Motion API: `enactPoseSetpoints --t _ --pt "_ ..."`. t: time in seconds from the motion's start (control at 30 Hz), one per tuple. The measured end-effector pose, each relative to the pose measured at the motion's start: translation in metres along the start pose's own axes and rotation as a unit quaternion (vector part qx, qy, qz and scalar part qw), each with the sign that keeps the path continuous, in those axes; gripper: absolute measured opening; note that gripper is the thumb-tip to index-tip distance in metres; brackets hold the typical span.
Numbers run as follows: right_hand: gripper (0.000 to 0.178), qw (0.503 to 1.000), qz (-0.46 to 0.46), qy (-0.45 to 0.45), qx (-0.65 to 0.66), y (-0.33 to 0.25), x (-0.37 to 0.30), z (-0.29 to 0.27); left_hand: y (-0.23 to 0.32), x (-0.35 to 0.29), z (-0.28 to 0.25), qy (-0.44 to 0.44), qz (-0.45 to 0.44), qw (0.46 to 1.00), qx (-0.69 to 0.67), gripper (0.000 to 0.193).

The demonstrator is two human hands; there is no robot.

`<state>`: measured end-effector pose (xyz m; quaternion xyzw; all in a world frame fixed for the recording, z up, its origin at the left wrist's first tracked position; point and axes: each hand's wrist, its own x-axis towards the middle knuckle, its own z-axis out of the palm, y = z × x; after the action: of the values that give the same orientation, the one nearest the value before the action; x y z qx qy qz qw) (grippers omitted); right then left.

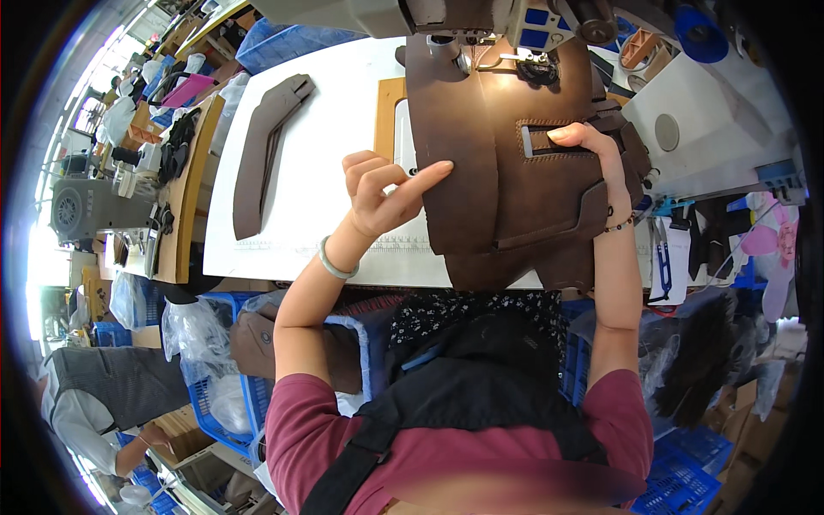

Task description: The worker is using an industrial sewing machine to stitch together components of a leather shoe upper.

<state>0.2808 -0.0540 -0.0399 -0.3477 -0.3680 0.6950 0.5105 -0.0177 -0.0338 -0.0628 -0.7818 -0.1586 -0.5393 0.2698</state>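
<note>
A brown leather panel (532, 197) with a stitched rectangular slot lies under the lit head of a sewing machine (532, 64). My left hand (382, 189) is on its left side, index finger stretched out with the tip at the leather and the other fingers loosely curled, holding nothing. On the right, my right hand (601, 154) grips the panel beside the slot, one digit bent over the top and its tip at the slot. The rest of that hand's fingers are hidden. More layered leather flaps sit along the panel's right side.
A folded stack of brown leather strips (264, 159) lies on the white tabletop (335, 112) to the left. Blue crates (227, 378) with plastic bags stand below the table edge. Another machine (86, 209) is at far left, and a person (112, 395) sits lower left.
</note>
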Motion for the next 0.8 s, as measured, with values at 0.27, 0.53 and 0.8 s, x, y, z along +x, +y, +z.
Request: enactPoseSetpoints --t 0.27,0.53,0.8 --pt "0.021 0.997 -0.017 0.029 -0.065 -0.003 0.004 0.002 0.013 0.013 -0.016 -0.069 -0.41 0.833 -0.366 0.017" --pt "0.02 0.997 0.047 0.057 -0.027 -0.012 -0.001 0.012 0.036 0.049 -0.025 -0.069 -0.649 0.472 -0.593 0.026" --pt "0.018 0.996 0.073 0.046 -0.003 -0.013 0.002 0.012 0.033 0.05 -0.027 -0.121 -0.623 0.538 -0.554 0.026"
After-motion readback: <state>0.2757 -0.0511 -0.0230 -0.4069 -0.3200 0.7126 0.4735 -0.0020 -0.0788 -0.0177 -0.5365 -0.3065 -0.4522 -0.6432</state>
